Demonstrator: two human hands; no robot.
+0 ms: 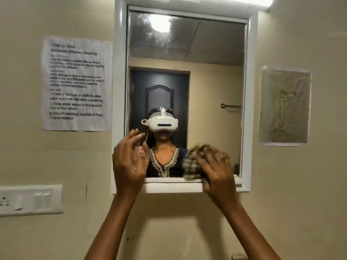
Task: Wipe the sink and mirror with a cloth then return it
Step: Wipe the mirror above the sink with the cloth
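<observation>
A white-framed mirror (pixel 187 53) hangs on the beige wall straight ahead. My right hand (pixel 216 169) presses a crumpled green-checked cloth (pixel 193 164) against the glass at the mirror's lower right, just above the bottom ledge (pixel 172 186). My left hand (pixel 129 162) is raised at the lower left corner of the mirror, fingers spread and loosely curled, holding nothing. The sink is out of view below the frame.
A printed instruction sheet (pixel 77 83) is taped left of the mirror, and a line drawing on paper (pixel 285 106) to its right. A white switch and socket panel (pixel 30 200) sits low on the left wall. The mirror reflects a person in a headset and a dark door.
</observation>
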